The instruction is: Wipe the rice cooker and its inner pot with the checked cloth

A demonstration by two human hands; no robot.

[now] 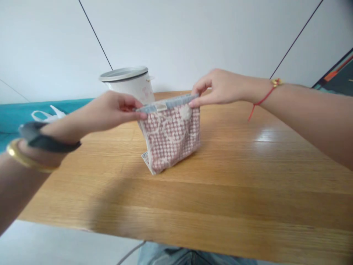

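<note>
Both hands (110, 110) (217, 88) pinch, arms (311, 114) stretched forward.

No text, brand or number is showing readably anywhere in the frame. Near the centre, a small pale label (161, 106) is sitting on the grey-blue upper edge of the patterned cloth (173, 136), but any lettering on it is staying too small and blurred to make out. Left of the upper centre, the white container (132, 87) is bearing faint pinkish marks (145, 90) on its side, and at the right edge a dark panel (339, 75) is carrying an orange patch, neither forming legible characters.
</note>
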